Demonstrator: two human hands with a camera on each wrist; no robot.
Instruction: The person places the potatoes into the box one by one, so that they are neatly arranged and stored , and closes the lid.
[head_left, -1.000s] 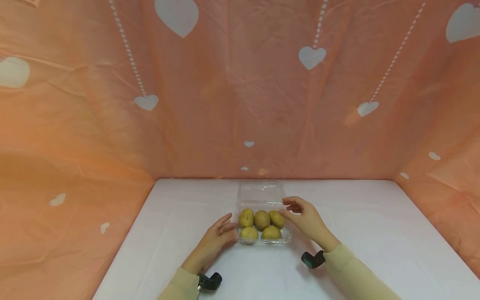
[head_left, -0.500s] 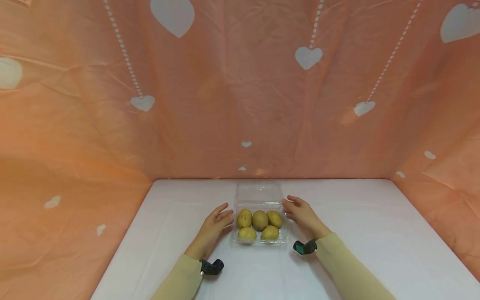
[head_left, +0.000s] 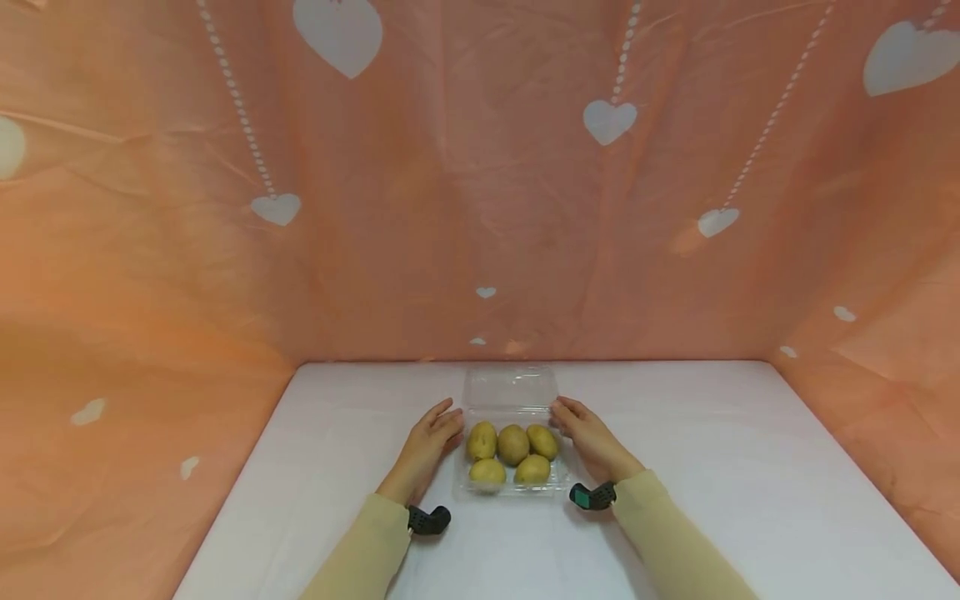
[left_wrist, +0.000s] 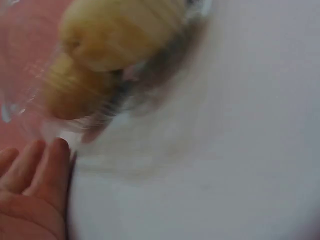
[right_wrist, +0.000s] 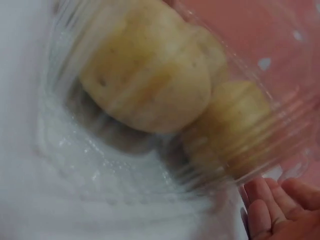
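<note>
A clear plastic clamshell box [head_left: 566, 481] stands on the table with its lid [head_left: 511, 387] folded back. Several yellow-brown potatoes [head_left: 513, 445] lie inside, in a back and a front row. At the box's left side is my left hand [head_left: 423, 446], palm inward and fingers fairly straight, holding nothing. My right hand [head_left: 591, 435] is at the back right corner, fingertips close by the hinge line. In the left wrist view the fingers [left_wrist: 52, 170] reach forward just below the box wall. The right wrist view shows relaxed fingers [right_wrist: 257, 217] beside the ribbed wall and a potato [right_wrist: 150, 70].
A white table [head_left: 345, 400] carries the box near its back edge. Behind and at both sides hangs an orange-pink cloth [head_left: 450, 208] with white hearts. A small black camera [head_left: 430, 521] sits on the left wrist, and another camera [head_left: 591, 497] on the right.
The right hand has come down from above the right potato to the box's back right corner. The left hand has slid farther back along the left side. The potatoes keep their places.
</note>
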